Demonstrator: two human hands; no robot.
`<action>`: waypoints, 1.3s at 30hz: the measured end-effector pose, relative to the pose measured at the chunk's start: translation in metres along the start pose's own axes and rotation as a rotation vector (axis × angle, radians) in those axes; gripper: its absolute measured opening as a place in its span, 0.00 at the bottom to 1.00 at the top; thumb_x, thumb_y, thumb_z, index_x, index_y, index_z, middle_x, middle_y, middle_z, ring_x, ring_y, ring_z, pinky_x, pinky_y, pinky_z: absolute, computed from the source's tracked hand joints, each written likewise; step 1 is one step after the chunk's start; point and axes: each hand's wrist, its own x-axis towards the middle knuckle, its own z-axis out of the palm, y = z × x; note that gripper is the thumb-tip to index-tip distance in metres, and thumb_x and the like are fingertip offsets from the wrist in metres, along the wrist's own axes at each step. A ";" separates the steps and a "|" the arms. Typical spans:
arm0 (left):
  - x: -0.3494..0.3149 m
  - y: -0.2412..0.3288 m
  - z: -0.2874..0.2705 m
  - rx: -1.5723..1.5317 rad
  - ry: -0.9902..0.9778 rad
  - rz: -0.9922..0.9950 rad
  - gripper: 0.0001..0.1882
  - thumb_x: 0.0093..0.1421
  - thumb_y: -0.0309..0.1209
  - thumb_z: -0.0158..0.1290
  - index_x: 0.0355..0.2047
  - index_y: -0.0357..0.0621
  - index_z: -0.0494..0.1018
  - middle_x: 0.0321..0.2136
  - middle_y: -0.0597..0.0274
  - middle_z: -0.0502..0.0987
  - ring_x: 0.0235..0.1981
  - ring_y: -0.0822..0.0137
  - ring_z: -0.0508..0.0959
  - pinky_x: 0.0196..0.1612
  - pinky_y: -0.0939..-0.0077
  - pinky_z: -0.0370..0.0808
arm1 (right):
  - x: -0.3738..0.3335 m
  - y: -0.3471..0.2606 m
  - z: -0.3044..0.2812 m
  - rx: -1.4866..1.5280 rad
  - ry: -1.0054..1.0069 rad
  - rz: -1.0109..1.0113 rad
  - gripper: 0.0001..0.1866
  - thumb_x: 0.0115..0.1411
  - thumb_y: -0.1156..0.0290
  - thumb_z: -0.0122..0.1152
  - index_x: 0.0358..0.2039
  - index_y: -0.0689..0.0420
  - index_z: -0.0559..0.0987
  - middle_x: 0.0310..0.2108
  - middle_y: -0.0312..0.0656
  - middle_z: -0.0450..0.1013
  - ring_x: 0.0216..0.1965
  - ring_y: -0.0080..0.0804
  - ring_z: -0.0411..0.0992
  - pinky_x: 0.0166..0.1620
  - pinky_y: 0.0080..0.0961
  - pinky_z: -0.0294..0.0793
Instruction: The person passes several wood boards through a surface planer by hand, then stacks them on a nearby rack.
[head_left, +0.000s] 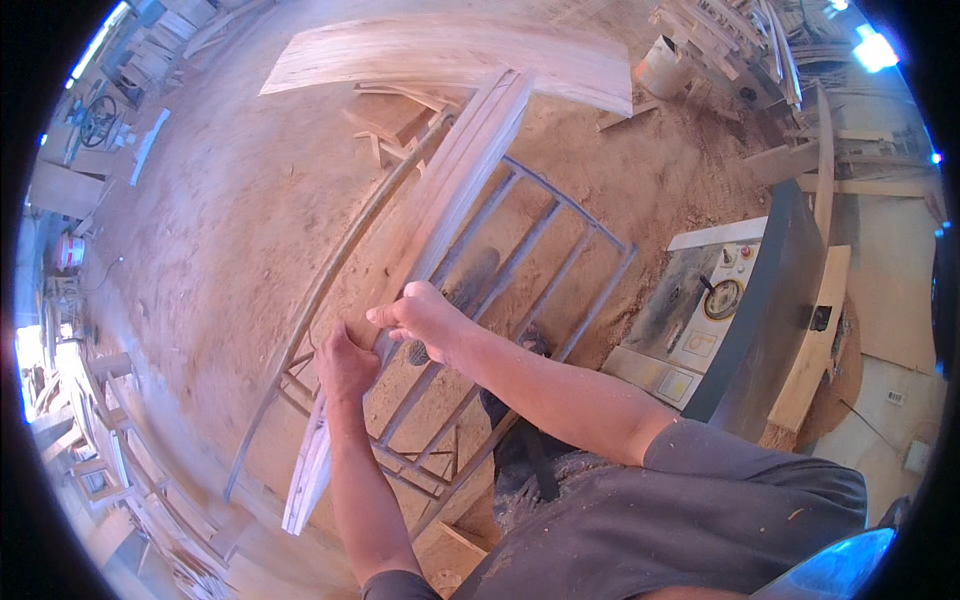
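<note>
A long, narrow wooden board [450,180], apparently several strips laid together, slants from the lower left up to the top middle. It rests across a metal rack [590,220] with parallel bars. My left hand [347,365] is closed on the board's near stretch, its fingers partly hidden. Just to the right and a little farther up, my right hand [428,318] is closed at the board's right edge, with its fingertips pointing left over the wood. The two hands almost touch. The board's near end sticks out past my left forearm.
A wide pale plank [450,55] lies crosswise at the far end. On my right stands a machine with a control panel [690,310] and dark side. Stacked timber [710,45] and a white bucket [662,68] are at the far right. Wood scraps [130,450] line the left.
</note>
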 end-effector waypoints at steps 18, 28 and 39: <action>0.017 -0.006 -0.007 -0.012 0.086 0.034 0.22 0.40 0.38 0.70 0.32 0.42 0.75 0.29 0.46 0.82 0.37 0.43 0.82 0.41 0.51 0.78 | 0.052 -0.053 -0.029 -2.021 0.031 -1.064 0.30 0.66 0.69 0.50 0.69 0.56 0.65 0.75 0.51 0.52 0.78 0.47 0.41 0.78 0.49 0.32; 0.020 -0.011 -0.008 -0.037 0.130 0.074 0.16 0.45 0.39 0.65 0.30 0.44 0.75 0.25 0.47 0.80 0.34 0.42 0.82 0.39 0.50 0.76 | 0.086 -0.063 -0.019 -2.157 0.072 -1.126 0.11 0.60 0.68 0.58 0.43 0.53 0.79 0.47 0.41 0.75 0.56 0.38 0.70 0.63 0.39 0.63; 0.014 -0.005 -0.015 -0.048 0.132 0.079 0.19 0.46 0.39 0.65 0.35 0.42 0.76 0.32 0.41 0.82 0.38 0.39 0.82 0.43 0.48 0.77 | 0.080 -0.088 0.004 -2.334 -0.178 -0.691 0.17 0.51 0.67 0.67 0.43 0.53 0.80 0.40 0.43 0.81 0.48 0.40 0.80 0.54 0.37 0.74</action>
